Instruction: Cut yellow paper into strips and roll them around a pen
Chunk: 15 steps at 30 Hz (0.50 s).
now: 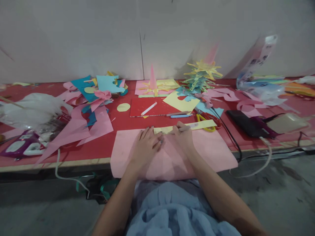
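Observation:
A large pink sheet (211,150) lies at the table's front edge and hangs a little over it. Across its top edge runs a narrow pale yellow strip (205,124). My left hand (147,142) rests flat with fingers spread on the pink sheet, its fingertips by the strip's left end. My right hand (182,134) is closed around a grey pen (184,128), whose tip is hidden near the strip. Yellow-handled scissors (209,127) lie partly under the strip's right end, beside red-handled ones.
Behind are a red board (137,106) with a white marker (149,108), and a layered paper tree (201,77). Paper scraps (71,127) and a plastic bag (34,109) lie left. A black phone (244,123) and cables are right.

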Each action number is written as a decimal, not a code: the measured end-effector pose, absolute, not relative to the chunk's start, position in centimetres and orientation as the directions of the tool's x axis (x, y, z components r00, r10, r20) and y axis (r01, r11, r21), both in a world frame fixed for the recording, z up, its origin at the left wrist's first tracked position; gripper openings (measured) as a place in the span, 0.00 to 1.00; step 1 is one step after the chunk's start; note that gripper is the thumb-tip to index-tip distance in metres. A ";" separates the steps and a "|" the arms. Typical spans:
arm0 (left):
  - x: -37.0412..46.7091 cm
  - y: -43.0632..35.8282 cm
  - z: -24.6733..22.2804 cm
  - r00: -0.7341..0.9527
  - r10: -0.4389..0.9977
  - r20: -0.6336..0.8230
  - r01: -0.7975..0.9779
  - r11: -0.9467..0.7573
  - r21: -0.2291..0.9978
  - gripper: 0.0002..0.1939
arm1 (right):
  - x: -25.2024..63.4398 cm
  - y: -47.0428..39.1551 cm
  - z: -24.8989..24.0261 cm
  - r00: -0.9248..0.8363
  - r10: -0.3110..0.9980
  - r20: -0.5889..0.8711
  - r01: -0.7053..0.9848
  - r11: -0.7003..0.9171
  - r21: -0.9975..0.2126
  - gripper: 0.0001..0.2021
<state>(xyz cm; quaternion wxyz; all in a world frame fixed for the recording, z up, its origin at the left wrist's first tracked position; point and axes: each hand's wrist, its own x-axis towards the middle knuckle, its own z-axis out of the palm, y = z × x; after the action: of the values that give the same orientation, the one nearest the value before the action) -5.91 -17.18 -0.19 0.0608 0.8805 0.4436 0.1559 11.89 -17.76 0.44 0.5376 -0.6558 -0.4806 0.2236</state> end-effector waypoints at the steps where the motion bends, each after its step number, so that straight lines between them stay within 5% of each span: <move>1: -5.9 -17.2 -0.2 0.557 0.800 0.222 0.762 -0.599 0.247 0.19 | 11.9 -17.7 0.4 0.441 0.869 0.224 0.393 0.037 -0.919 0.14; 15: -6.0 -17.2 -0.4 0.556 0.797 0.236 0.759 -0.603 0.245 0.20 | 11.5 -18.0 1.0 0.401 0.886 0.232 0.307 0.109 -0.945 0.16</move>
<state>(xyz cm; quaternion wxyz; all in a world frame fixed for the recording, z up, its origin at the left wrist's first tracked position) -5.97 -17.16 -0.42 0.0573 0.8803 0.4419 0.1631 11.54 -17.98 0.99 0.5659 -0.6167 -0.4838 0.2558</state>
